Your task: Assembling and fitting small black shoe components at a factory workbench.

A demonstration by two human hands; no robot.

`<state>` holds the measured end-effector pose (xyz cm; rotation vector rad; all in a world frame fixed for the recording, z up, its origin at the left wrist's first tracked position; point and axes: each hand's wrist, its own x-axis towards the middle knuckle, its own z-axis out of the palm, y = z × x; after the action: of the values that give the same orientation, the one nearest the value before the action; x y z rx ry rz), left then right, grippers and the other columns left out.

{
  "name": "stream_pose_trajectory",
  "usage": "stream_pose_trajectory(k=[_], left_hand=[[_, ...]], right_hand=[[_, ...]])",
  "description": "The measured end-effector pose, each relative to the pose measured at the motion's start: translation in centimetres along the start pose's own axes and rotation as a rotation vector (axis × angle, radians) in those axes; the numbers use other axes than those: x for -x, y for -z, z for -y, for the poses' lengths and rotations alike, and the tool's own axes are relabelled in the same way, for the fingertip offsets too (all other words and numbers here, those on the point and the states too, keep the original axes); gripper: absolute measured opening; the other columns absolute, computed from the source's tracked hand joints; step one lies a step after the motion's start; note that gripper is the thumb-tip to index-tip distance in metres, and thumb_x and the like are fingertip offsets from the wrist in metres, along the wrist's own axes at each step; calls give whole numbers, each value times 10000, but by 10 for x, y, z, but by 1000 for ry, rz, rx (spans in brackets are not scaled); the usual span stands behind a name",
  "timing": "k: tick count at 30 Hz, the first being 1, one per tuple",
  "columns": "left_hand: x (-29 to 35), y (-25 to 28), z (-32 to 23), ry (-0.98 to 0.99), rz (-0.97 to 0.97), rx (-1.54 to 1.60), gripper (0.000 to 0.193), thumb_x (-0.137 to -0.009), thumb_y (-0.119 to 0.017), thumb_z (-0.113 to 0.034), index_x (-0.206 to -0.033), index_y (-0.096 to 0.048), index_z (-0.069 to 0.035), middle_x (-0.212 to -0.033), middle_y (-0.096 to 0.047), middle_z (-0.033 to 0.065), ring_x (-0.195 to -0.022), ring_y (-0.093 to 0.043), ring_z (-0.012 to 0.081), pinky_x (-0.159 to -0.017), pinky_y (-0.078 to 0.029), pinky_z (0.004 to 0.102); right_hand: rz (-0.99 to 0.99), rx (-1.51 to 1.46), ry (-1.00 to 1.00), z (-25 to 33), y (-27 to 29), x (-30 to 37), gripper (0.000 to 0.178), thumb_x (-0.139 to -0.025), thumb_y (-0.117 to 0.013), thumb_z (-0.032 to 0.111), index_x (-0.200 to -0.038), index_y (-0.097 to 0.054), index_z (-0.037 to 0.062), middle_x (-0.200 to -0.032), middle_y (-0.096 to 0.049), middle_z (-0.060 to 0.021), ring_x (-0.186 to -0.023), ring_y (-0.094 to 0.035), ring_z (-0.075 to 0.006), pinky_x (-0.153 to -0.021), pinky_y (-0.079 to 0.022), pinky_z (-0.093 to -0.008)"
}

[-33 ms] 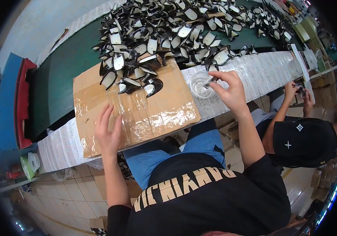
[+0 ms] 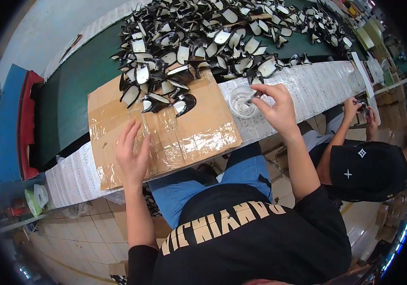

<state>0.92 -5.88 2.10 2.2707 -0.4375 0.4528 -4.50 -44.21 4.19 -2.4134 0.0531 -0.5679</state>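
My right hand (image 2: 275, 107) is over a round clear plastic tub (image 2: 242, 110) with whitish contents. Thumb and forefinger pinch a small grey-white piece whose kind I cannot make out. My left hand (image 2: 133, 151) hovers at the front left of a taped cardboard sheet (image 2: 196, 126), fingers apart and holding nothing. Beyond it on the cardboard lie several glossy black curved pieces with cream faces; one black-and-cream piece (image 2: 184, 104) is at the near edge of the group.
A large heap of similar black-and-cream pieces (image 2: 222, 35) covers a green belt (image 2: 77, 80). A wrapped white ledge (image 2: 303, 88) runs along its near side. At left stands a blue and red frame (image 2: 25, 123). A co-worker in a black cap (image 2: 367, 171) sits at right, handling something small.
My left hand has risen slightly away from me over the cardboard. My right hand stays almost still at the tub.
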Motion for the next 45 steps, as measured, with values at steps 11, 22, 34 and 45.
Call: stream_pose_trajectory(k=[11, 22, 34, 45], left_hand=[[-57, -58, 10, -384, 196, -156, 437, -786, -718, -9, -1216, -682, -77, -1233, -623, 132, -1250, -533, 377, -1020, -466, 453], [-50, -41, 18, -212, -91, 8, 347, -751, -776, 19, -1070, -775, -116, -950, -643, 81, -916, -615, 243, -834, -501, 361], [19, -27, 7, 795, -28, 1240, 263, -964, -687, -102, -1204, -617, -19, -1048, -718, 65, -875, -703, 143, -790, -596, 289], [23, -21, 18, 840, 52, 1322, 403, -1017, -589, -142, -1398, -537, -25, -1226, -679, 128, -1021, -704, 212, -904, -603, 383]], right_hand=[[9, 170, 55, 0, -19, -8, 271, -747, -807, 161, -1013, -755, 145, -871, -721, 32, -897, -566, -194, -895, -367, -370], [-52, 95, 106, 12, -13, -9, 239, -757, -783, 136, -994, -750, 126, -868, -723, 17, -891, -575, -196, -879, -383, -373], [-1, -159, -76, 22, -24, 2, 268, -771, -777, 51, -1034, -723, 54, -941, -698, -27, -869, -575, -151, -817, -473, -290], [-15, -372, -89, 24, -35, 4, 239, -774, -792, 44, -1004, -728, 55, -963, -736, -26, -839, -597, -131, -771, -482, -284]])
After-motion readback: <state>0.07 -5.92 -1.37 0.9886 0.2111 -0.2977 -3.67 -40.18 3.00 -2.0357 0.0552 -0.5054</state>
